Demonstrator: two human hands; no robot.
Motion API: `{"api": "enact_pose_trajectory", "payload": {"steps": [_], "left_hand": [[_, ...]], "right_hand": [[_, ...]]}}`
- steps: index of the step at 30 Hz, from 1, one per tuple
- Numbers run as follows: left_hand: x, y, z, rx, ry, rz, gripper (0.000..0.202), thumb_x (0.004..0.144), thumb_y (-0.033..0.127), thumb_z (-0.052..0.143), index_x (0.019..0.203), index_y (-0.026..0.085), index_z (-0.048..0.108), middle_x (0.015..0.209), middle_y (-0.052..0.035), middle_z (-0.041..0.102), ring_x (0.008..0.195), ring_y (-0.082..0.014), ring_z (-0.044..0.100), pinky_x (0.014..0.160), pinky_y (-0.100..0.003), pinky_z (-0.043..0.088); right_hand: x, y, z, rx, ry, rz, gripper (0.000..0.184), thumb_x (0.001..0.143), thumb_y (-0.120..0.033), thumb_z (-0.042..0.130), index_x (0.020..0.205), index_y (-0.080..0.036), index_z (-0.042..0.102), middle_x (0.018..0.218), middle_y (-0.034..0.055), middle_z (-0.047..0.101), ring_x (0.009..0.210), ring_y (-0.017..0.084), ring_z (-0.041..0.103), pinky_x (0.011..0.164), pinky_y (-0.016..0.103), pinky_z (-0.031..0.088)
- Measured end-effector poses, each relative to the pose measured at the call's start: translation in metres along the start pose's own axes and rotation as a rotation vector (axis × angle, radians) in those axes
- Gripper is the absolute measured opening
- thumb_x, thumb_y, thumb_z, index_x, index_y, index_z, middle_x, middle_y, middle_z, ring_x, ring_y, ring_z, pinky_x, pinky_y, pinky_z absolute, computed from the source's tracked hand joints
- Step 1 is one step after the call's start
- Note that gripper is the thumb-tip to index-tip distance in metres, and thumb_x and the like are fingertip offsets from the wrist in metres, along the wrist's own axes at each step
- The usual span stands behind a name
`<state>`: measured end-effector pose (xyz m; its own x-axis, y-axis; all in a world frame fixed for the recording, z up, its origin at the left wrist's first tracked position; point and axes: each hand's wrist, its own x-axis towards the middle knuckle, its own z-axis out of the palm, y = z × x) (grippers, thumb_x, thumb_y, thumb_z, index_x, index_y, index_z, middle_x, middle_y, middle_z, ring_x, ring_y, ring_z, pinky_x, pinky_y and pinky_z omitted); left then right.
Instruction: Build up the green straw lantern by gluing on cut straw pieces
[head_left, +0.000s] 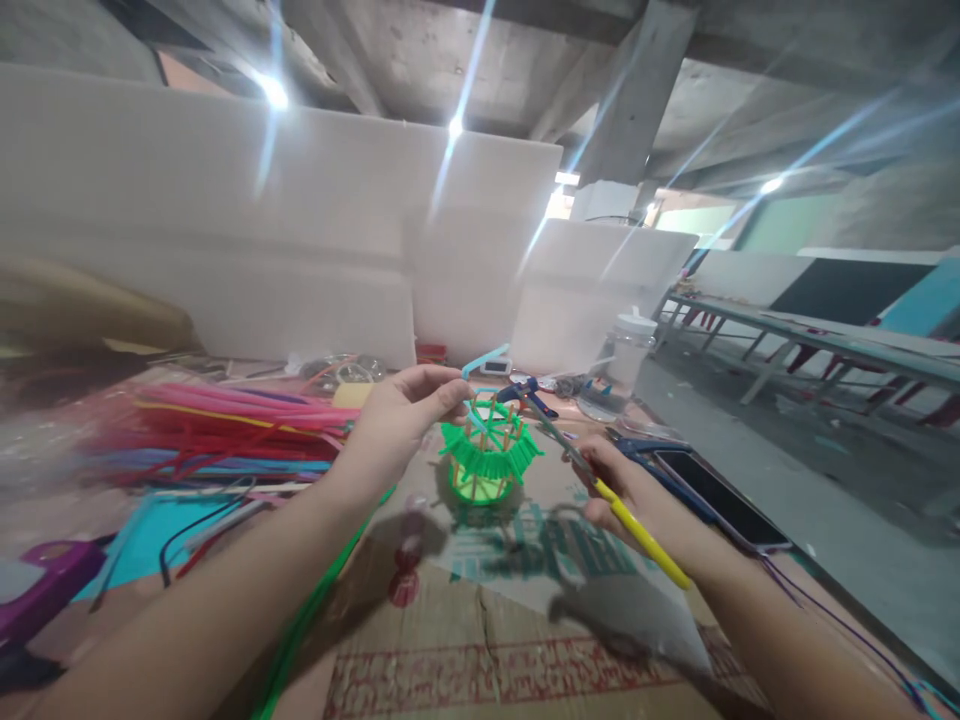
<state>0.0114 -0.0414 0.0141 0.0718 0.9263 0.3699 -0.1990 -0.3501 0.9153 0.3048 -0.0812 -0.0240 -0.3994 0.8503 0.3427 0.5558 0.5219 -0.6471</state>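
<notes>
My left hand [425, 400] pinches a bent light-blue pipe cleaner [486, 358] between thumb and fingertips. Just below it stands a small round frame [491, 455] of green pipe cleaners with thin brown upright posts, a flared green skirt around its middle and a green base. To the right, my right hand [611, 480] is closed around a yellow-handled tool [641, 535] with long grey metal jaws; whether it is scissors or pliers, I cannot tell. The tool's tip points up and left, above the green frame's right side. A dark blue-handled tool [531, 392] lies behind the frame.
Bundles of pink and red pipe cleaners [240, 415] lie at left, near a purple tool [56, 585]. A phone [724, 500] rests at the table's right edge. A lidded clear jar [631, 350] and white panels [300, 240] stand behind. Printed cardboard [420, 625] covers the front.
</notes>
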Motion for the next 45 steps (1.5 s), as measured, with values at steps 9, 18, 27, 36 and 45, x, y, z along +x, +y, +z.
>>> {"api": "enact_pose_trajectory", "payload": {"steps": [9,18,27,36,45], "left_hand": [[-0.011,-0.004,0.015,0.134,-0.195,-0.07,0.024,0.075,0.038,0.081,0.075,0.016,0.072,0.066,0.0013,0.066,0.06,-0.0094,0.058,0.06,-0.022,0.046],[-0.015,-0.013,0.018,0.213,-0.318,-0.118,0.019,0.078,0.036,0.075,0.08,0.017,0.073,0.069,0.0006,0.067,0.062,-0.0112,0.06,0.061,-0.024,0.046],[-0.014,-0.012,0.017,0.249,-0.318,-0.092,0.016,0.077,0.033,0.074,0.078,0.017,0.073,0.071,0.0011,0.067,0.062,-0.0101,0.059,0.06,-0.022,0.047],[-0.018,-0.002,0.02,0.319,-0.285,-0.032,0.025,0.08,0.042,0.074,0.079,0.017,0.074,0.068,0.0009,0.067,0.062,-0.0105,0.058,0.058,-0.021,0.044],[-0.006,0.003,0.003,0.44,-0.205,0.013,0.026,0.082,0.042,0.073,0.095,0.02,0.078,0.085,-0.0023,0.076,0.072,-0.0148,0.065,0.067,-0.025,0.051]], "right_hand": [[-0.001,-0.013,0.03,0.207,-0.144,0.037,0.069,0.08,-0.085,0.052,0.112,-0.023,0.05,0.086,-0.002,0.042,0.073,0.015,0.037,0.064,0.028,0.034],[-0.002,-0.021,0.034,0.37,-0.174,0.019,0.065,0.082,-0.08,0.056,0.113,-0.023,0.051,0.09,-0.0015,0.043,0.075,0.014,0.036,0.066,0.028,0.034],[-0.003,-0.014,0.036,0.367,-0.168,0.023,0.067,0.08,-0.081,0.058,0.115,-0.024,0.052,0.092,0.0001,0.045,0.076,0.015,0.038,0.067,0.029,0.036],[-0.001,-0.013,0.04,0.278,0.021,0.191,0.062,0.065,-0.059,0.084,0.108,-0.023,0.058,0.082,-0.0031,0.047,0.073,0.015,0.04,0.066,0.029,0.033],[0.016,0.011,0.015,0.066,0.215,0.213,0.048,0.075,-0.057,0.072,0.105,-0.022,0.061,0.078,-0.0014,0.057,0.068,0.016,0.049,0.064,0.029,0.038]]}}
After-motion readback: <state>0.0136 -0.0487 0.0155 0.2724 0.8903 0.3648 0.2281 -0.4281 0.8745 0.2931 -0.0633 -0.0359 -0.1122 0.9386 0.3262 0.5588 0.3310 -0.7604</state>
